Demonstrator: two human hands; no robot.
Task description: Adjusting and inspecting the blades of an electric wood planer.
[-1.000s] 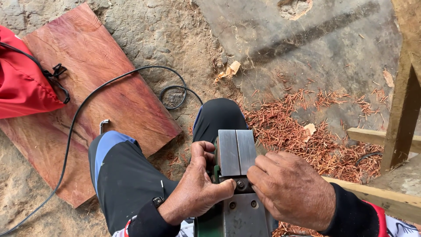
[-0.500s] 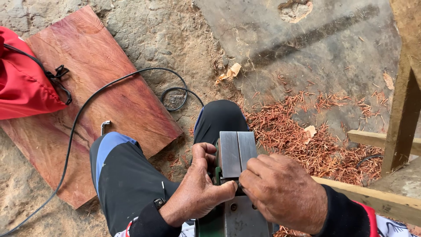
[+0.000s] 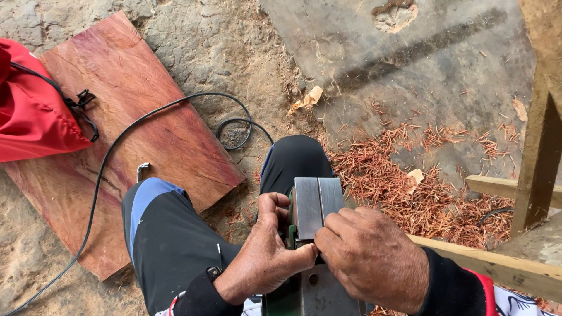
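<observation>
- Left hand [image 3: 263, 257] grips the planer [image 3: 316, 234] at its side.
- Right hand [image 3: 372, 257] lies over its base, fingers apparently curled on it.
- Shavings [image 3: 410, 187] litter the floor.

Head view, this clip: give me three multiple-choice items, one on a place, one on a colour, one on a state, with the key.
1. Where does the red bag lie?
A. on the left end of the board
B. on the shavings
C. on the person's knee

2. What colour is the cable?
A. orange
B. black
C. white

3. How do the hands meet the planer?
A. both are on it
B. only the left hand is
C. neither touches it

Key: 1 A, the bag overlaps the board's left end. 2 B, the cable runs dark across the board. 3 A, the left hand grips the planer's side and the right hand presses on its metal sole.
</observation>
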